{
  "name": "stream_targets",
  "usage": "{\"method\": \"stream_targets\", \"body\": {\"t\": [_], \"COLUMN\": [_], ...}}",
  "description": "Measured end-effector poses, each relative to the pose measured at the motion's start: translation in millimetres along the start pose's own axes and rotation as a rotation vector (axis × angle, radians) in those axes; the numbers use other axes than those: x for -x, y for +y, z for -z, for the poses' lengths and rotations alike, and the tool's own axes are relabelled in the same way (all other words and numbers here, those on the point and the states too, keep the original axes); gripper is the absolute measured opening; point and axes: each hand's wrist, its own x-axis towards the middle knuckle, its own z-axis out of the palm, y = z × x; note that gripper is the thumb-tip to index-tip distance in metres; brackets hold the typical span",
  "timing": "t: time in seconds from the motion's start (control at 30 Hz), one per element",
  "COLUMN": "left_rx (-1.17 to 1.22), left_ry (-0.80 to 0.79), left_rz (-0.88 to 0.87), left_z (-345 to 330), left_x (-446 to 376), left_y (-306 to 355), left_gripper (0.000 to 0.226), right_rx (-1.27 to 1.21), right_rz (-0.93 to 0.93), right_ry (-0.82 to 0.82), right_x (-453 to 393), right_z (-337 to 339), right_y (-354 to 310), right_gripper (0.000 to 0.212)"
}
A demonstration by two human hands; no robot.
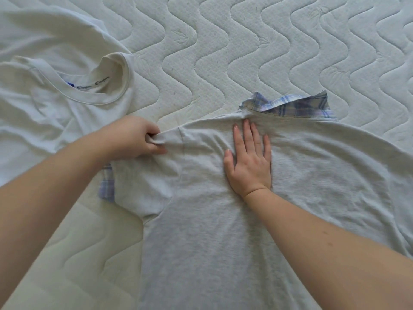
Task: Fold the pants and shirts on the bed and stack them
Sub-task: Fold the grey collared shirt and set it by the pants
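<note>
Lengthwise, collar away, grey shirt (223,220) (left hand (136,137) pinching).

bare left forearm (51,186), no sleeve in view | bare right forearm (324,229), no sleeve | left hand (136,137), right hand (250,162): no rings, no watch | short plain nails

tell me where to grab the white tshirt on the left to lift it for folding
Take the white T-shirt at its two shoulders, either side of the ribbed collar, coming from above. The collar lies open and face up, so the shoulder seams beside it are easy to find, and pinching there should let the crumpled body hang straight. The left hand is nearest but now pinches the grey shirt.
</note>
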Motion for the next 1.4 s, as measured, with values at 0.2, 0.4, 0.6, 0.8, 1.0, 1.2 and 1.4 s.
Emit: {"method": "stream_targets", "body": {"t": [0.2,0.4,0.6,0.8,1.0,1.2,1.4], "left_rx": [-0.308,0.088,0.752,1.18,1.108,1.217,1.272], "left_ry": [0.003,0.139,0.597,0.609,0.585,0.851,0.531], "left_rz": [0.149,0.14,0.365,0.419,0.419,0.341,0.401], "left_z": [1.5,-11.9,-39.2,-87.2,-112.8,-105.1,-117.5], "left_x": [33.6,80.5,112.6,122.9,125.8,132.4,149.6], "left_y": [-36.1,-53.5,-50.6,-33.2,-35.3,-34.1,-41.2], "left_gripper": [0.046,0.026,0.038,0.032,0.019,0.017,0.046], "right_rx": [0.0,0.069,0.117,0.079,-0.142,-0.277,-0.279], "right_rz": [-0.015,-0.023,-0.038,-0.025,0.128,0.093,0.118], "right_ry": [-0.01,-0.065,-0.307,-0.287,-0.332,-0.336,-0.365], "right_x": [0.5,-2.1,-12.6,16.3,84.8,96.8,97.7], "right_z": [3.6,3.5,22.2,56.2,50.3,41.1,37.2], "right_y": [-1.3,-2.2,-7.5,-45.9,-115.9,-133.6,-128.1], "right_gripper": [0.063,0.066,0.068,0.065,0.066,0.06,0.058]}}
